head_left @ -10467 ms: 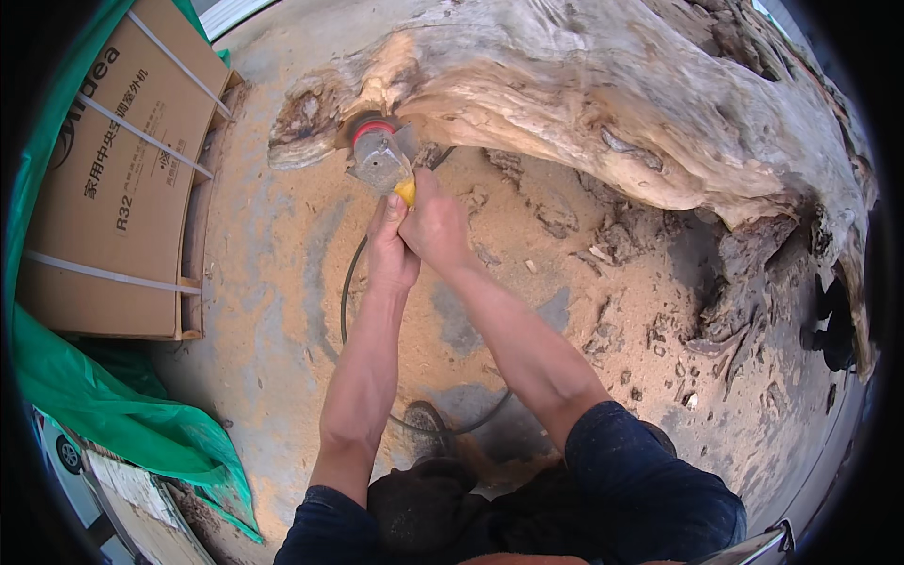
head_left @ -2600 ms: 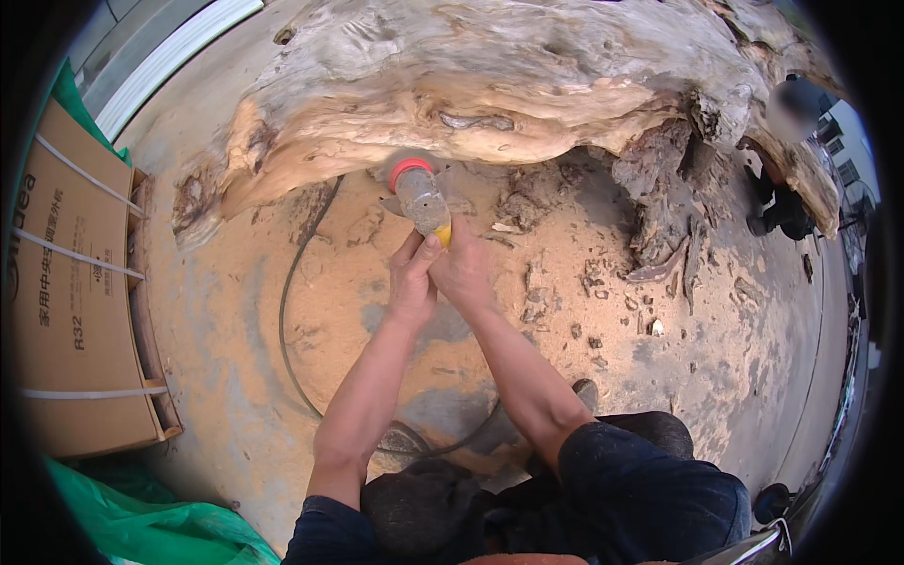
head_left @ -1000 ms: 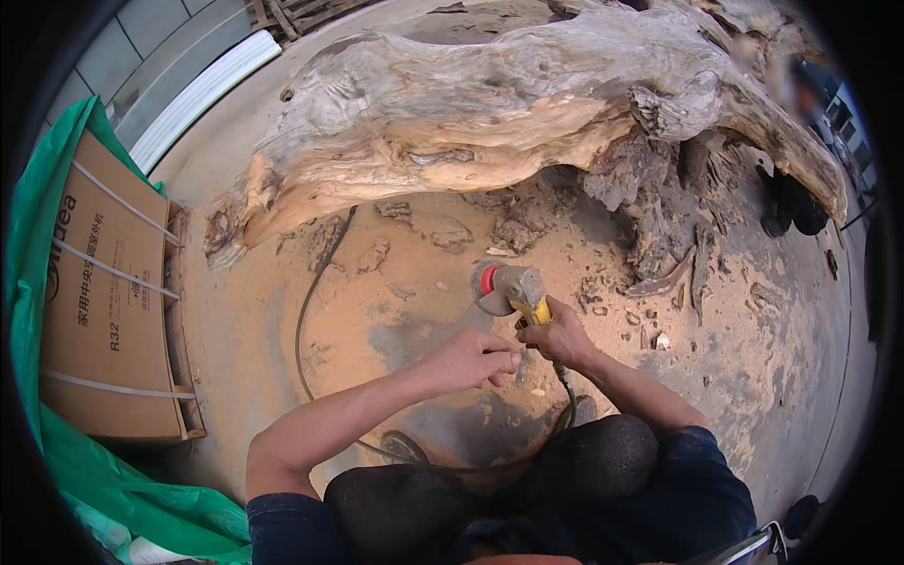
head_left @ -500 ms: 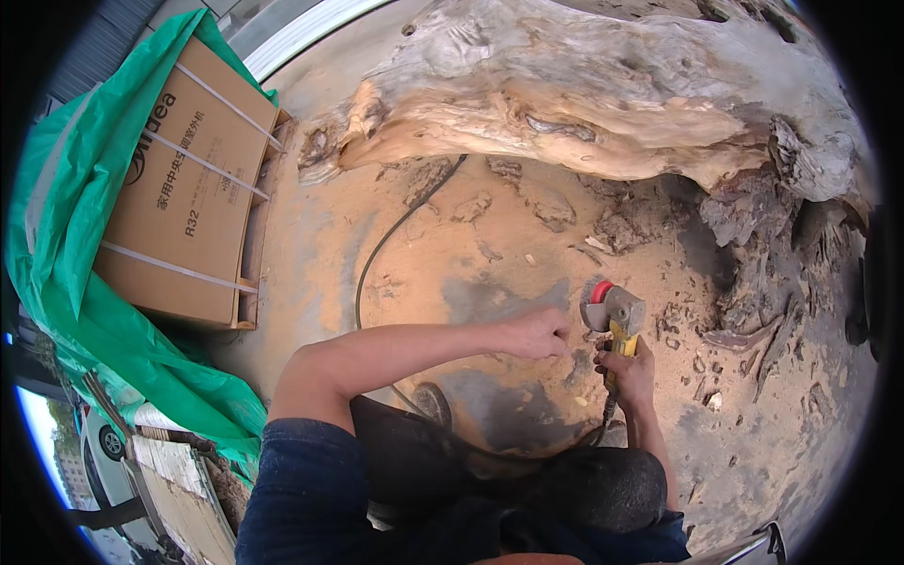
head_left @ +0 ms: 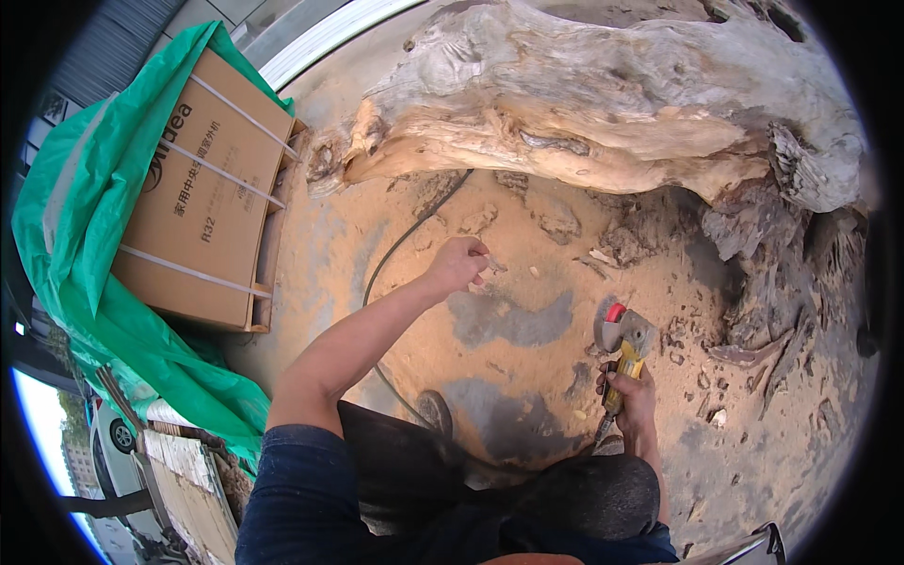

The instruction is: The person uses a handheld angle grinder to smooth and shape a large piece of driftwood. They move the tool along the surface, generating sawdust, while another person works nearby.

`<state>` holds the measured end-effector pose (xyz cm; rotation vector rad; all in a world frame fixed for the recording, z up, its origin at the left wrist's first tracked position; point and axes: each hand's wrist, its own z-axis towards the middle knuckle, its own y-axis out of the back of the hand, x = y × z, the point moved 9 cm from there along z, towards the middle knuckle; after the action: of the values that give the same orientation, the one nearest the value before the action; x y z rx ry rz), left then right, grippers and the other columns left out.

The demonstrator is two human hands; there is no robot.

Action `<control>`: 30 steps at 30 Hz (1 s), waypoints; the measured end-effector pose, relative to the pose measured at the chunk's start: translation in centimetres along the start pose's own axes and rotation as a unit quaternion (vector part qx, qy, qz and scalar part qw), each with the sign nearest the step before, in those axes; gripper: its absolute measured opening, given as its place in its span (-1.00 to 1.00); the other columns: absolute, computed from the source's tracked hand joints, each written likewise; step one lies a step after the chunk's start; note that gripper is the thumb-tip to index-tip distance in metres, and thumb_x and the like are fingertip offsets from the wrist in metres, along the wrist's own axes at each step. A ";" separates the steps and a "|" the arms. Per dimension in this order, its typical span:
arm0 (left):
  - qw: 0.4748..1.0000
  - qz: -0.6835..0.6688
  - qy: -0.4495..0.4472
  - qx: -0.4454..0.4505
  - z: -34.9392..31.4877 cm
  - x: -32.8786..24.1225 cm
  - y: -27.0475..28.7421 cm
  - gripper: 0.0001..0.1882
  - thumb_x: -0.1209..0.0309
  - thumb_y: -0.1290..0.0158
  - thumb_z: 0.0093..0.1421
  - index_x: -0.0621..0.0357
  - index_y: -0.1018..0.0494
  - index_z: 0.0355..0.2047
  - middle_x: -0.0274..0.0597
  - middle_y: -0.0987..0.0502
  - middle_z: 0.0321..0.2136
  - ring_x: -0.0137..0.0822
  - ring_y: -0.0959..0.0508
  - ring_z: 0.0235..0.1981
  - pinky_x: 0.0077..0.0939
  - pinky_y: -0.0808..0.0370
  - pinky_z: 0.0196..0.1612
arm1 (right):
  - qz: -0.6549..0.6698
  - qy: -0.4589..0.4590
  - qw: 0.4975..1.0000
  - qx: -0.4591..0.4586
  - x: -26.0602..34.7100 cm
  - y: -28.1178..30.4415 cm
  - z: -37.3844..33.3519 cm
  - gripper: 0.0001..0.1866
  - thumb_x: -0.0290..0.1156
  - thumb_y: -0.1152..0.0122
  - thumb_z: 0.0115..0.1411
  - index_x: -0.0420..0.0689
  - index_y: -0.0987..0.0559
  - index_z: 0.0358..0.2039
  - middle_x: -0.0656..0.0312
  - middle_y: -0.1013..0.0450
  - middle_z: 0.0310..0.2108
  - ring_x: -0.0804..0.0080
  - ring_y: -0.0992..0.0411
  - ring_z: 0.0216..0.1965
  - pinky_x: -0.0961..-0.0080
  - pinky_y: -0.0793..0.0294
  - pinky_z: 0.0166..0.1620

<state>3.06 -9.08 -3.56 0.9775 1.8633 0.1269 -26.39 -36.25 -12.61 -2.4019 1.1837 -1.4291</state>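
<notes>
Yellow grinder (head_left: 630,354) in curled right fingers (head_left: 624,382)

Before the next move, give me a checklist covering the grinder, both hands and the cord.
1. Grinder gripped by the right hand: ok.
2. Left hand well away from the disc: ok.
3. Both hands on the grinder: not ok, only the right.
4. Disc clear of the log: ok.
5. Cord clear of the feet: not ok, it runs by the left shoe.
6. Disc stopped: cannot tell.
</notes>
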 end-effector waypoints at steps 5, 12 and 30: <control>0.941 -0.152 -0.078 -0.292 0.9 -1.9 9.2 -0.45 0.45 -0.01 0.26 0.39 -0.31 0.25 -0.06 -0.57 -0.27 -0.31 -0.62 -0.50 -0.44 -0.54 -0.49 | 0.042 -0.008 0.998 0.035 -0.3 -0.3 -0.4 -0.50 -0.68 -0.23 0.08 -0.26 -0.43 0.08 0.05 -0.56 -0.23 0.26 -0.57 -0.34 0.33 -0.65 -0.29; 0.835 0.088 -0.279 -0.467 -0.3 -8.3 14.7 -0.24 0.50 0.05 0.27 0.23 -0.02 0.48 0.03 -0.56 -0.34 -0.04 -0.59 -0.39 -0.14 -0.51 -0.22 | 0.035 -0.012 0.996 0.082 0.7 -0.8 -1.6 -0.44 -0.67 -0.24 0.10 -0.22 -0.40 0.15 0.02 -0.55 -0.20 0.25 -0.57 -0.34 0.31 -0.65 -0.29; 0.947 -0.139 -0.203 0.205 -8.0 -3.8 -6.0 -0.20 -0.08 -0.05 0.38 0.32 -0.20 0.37 -0.01 -0.57 0.00 -0.31 -0.60 -0.01 -0.37 -0.56 -0.06 | -0.372 0.130 0.916 0.076 9.6 -15.4 -2.5 -0.52 -0.58 -0.37 0.05 -0.24 -0.52 0.03 0.21 -0.52 -0.27 0.49 -0.49 -0.32 0.48 -0.52 -0.24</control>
<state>-6.04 -13.08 0.33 0.9171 1.6436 -0.6129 -17.18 -31.31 2.44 -2.7312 0.1160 -1.9796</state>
